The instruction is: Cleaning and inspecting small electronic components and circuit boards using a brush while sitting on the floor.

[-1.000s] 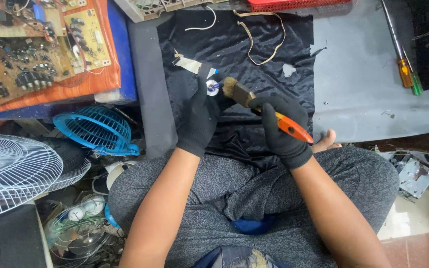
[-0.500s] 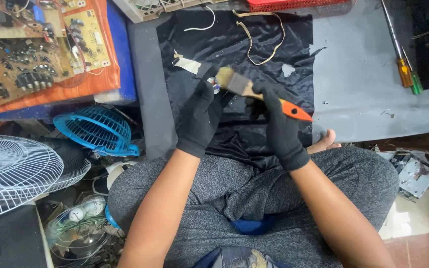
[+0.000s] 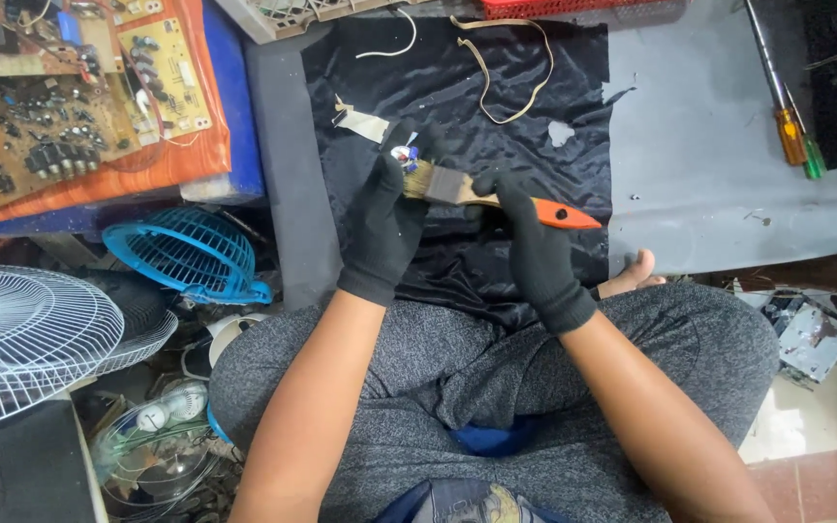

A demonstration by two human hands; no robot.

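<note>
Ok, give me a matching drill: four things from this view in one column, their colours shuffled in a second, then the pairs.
Things:
1. paintbrush handle
2. fan grille beside the left knee
3. cloth under the hands
4. gloves, as on the left hand

Colours:
A. blue
B. orange
C. black knit
D. shiny black

Pairs: 1-B, 2-A, 3-D, 4-C

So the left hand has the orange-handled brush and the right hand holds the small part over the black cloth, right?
Not quite: the hands are swapped. The head view shows the right hand holding the orange-handled brush, and the left hand holding the small part, over the black cloth.
</note>
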